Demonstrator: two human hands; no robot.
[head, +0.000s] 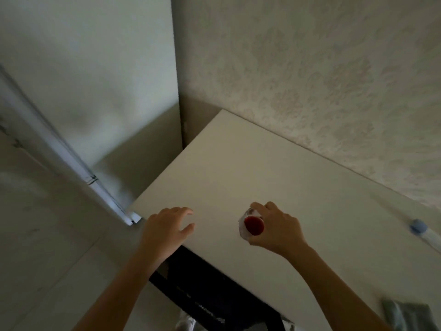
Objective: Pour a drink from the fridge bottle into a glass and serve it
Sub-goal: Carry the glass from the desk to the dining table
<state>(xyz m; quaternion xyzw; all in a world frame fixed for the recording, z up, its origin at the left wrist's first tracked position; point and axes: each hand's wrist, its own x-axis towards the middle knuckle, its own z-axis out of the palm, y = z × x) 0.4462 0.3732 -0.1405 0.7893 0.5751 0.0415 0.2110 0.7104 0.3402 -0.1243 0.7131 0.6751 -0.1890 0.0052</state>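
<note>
Right hand (276, 228) has the glass (251, 223) wrapped up, fingers curled round its far side, red drink showing at the mouth — and it sits over the white table (238, 168) at about five o'clock from the middle of the view, close to the near edge. Left hand (167, 225) hangs at seven o'clock over the table's near-left corner, fingers spread and loosely bent, holding nothing. Whether the glass base is touching the tabletop or hovering just above it, I cannot tell from this angle. The pour looks finished, so this reads as the serve — and here is the danger: the glass is near the edge, with a dark gap (214, 290) dropping away below at six o'clock. Let go before the base is flat and it tips, red liquid straight across a pale surface. The glass also looks tilted toward the camera, so a quick wrist could slop the drink over the rim. Out at three o'clock a bottle with a blue cap (418, 226) lies near the table's right side, well apart from the glass; a wide swing of the right arm could knock it.
</note>
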